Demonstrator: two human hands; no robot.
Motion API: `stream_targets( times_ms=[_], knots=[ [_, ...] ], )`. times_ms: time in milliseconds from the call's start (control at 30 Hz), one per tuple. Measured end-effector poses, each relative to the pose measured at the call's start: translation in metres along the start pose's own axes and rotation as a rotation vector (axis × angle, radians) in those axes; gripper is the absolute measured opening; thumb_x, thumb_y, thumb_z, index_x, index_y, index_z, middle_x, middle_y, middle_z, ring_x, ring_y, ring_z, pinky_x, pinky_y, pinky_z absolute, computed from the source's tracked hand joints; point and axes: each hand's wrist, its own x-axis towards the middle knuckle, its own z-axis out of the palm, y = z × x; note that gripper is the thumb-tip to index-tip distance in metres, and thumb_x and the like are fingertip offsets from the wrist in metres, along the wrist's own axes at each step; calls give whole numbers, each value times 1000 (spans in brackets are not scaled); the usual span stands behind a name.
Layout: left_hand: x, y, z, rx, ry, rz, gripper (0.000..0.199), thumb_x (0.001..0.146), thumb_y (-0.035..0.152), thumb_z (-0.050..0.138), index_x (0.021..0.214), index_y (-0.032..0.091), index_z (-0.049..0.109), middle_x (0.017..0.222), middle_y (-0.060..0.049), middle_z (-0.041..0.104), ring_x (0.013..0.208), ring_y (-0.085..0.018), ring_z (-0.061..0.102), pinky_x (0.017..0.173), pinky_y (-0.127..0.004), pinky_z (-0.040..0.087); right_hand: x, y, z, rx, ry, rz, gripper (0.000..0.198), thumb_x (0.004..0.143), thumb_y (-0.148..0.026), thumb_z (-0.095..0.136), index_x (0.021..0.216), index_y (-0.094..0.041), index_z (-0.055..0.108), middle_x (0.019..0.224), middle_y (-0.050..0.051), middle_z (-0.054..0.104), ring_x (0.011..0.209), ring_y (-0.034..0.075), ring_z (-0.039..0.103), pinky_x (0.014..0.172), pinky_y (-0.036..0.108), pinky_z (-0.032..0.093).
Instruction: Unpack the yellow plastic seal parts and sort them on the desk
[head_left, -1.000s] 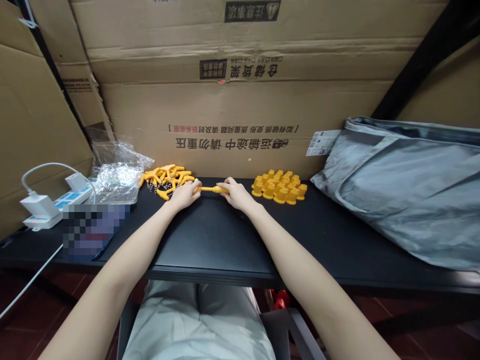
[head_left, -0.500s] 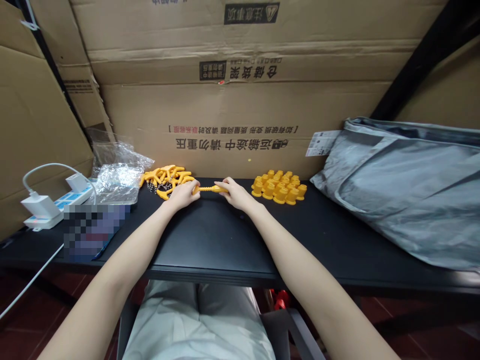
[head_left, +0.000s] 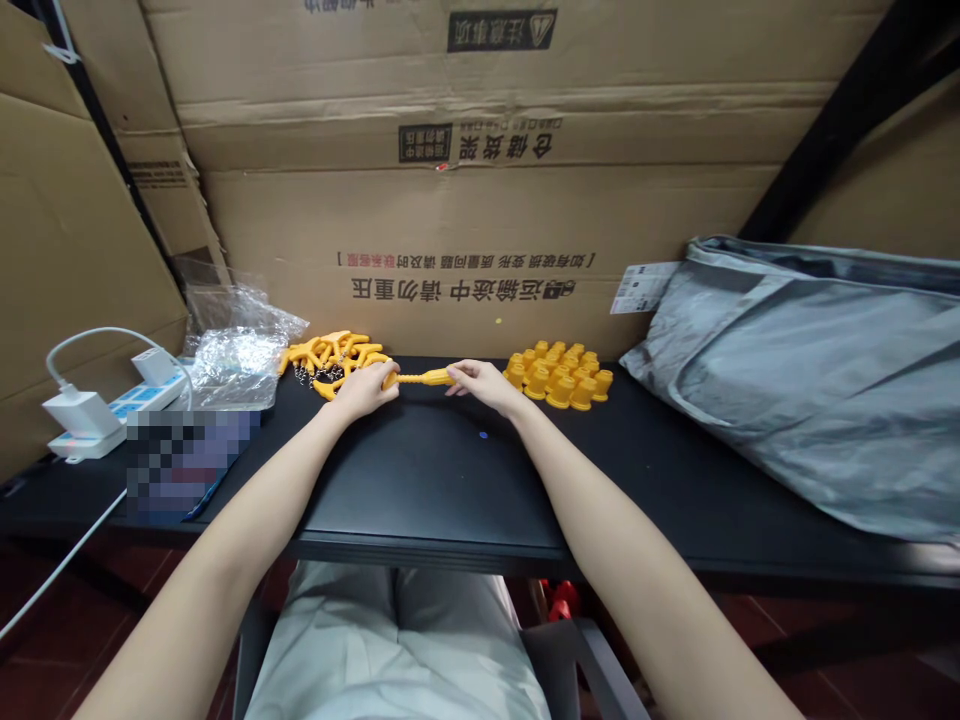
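I've got the left hand (head_left: 366, 391) clamped on the left end of a yellow rod (head_left: 424, 378), mid-frame, lying crosswise over the back of the black worktop (head_left: 435, 480). Rod's thin and ribbed on the left, thicker on the right. My right hand (head_left: 484, 384) has its fingers bunched at the thick end; from here I can't tell if they pinch it or just touch.

Yellow branched pieces (head_left: 334, 348) with small metal chains (head_left: 304, 376) heaped just beside the left hand, left of centre. Cluster of yellow cup-shaped pieces (head_left: 559, 378) right of centre, near the right hand. Grey bag (head_left: 810, 390) fills the right side. Left side: crumpled clear plastic (head_left: 232, 345), white power strip (head_left: 146, 397) with chargers plugged in, pixelated item (head_left: 191, 465) in front. Printed cardboard (head_left: 465, 220) across the top
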Motion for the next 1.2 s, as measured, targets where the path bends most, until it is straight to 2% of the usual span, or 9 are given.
stream_targets(
  times_ms=[133, 267, 400, 533, 633, 767, 933, 1067, 1200],
  knots=[
    [0, 2, -2, -10, -1, 0, 33, 84, 27, 49, 115, 21, 57, 111, -7, 66, 98, -20, 61, 89, -32, 47, 1, -4, 6, 43, 44, 97, 36, 93, -45, 51, 81, -13, 60, 70, 6, 66, 55, 10, 64, 57, 20, 50],
    [0, 2, -2, -1, -13, -22, 33, 83, 26, 50, 114, 20, 59, 110, -7, 67, 97, -21, 61, 88, -33, 47, -1, -6, 8, 22, 30, 133, 29, 96, -41, 46, 93, -14, 56, 64, 0, 61, 47, 8, 59, 47, 18, 44],
    [0, 2, -2, -7, -24, -27, 32, 82, 25, 50, 113, 19, 60, 108, -8, 67, 97, -22, 62, 87, -33, 47, -7, -7, 0, 36, -93, 119, 24, 92, -29, 56, 111, -17, 48, 71, -2, 63, 55, 9, 62, 51, 18, 46],
    [0, 1, -2, -31, -23, -31, 32, 82, 26, 51, 113, 21, 59, 104, -7, 67, 96, -21, 62, 86, -32, 47, -11, -7, -7, 125, -140, 98, 25, 86, -22, 63, 106, -17, 48, 70, -2, 64, 56, 9, 63, 53, 18, 47],
    [-1, 0, -2, -49, -15, -27, 31, 82, 25, 51, 111, 21, 60, 102, -6, 67, 95, -20, 62, 86, -32, 47, -11, -6, -6, 133, -141, 103, 19, 88, -30, 62, 92, -14, 53, 63, 0, 64, 49, 8, 58, 48, 17, 42],
    [-1, -1, -2, -59, 22, -3, 30, 81, 25, 51, 110, 20, 60, 104, -7, 67, 94, -20, 62, 85, -32, 47, -9, -9, 0, 121, -129, 148, 42, 92, -51, 51, 73, -14, 54, 49, 1, 59, 38, 7, 49, 41, 18, 36],
    [0, 2, -3, -55, 69, 15, 29, 80, 24, 52, 108, 21, 60, 105, -7, 67, 94, -21, 61, 84, -33, 48, -8, -15, 8, 90, -16, 230, 61, 88, -68, 37, 64, -15, 52, 38, 1, 49, 28, 7, 41, 31, 18, 26],
    [0, 2, -1, -68, 69, 8, 29, 80, 25, 51, 107, 21, 60, 102, -7, 68, 90, -21, 61, 82, -34, 48, -7, -15, 7, 116, -37, 317, 64, 90, -68, 31, 74, -12, 57, 50, 7, 61, 32, 10, 49, 31, 20, 30],
    [0, 1, -2, -33, 52, -15, 29, 81, 24, 51, 108, 20, 61, 102, -7, 68, 91, -21, 62, 81, -33, 48, -7, -9, -1, 329, -126, 253, 29, 92, -42, 55, 102, -15, 54, 84, 8, 71, 55, 12, 65, 51, 22, 50]
  ],
)
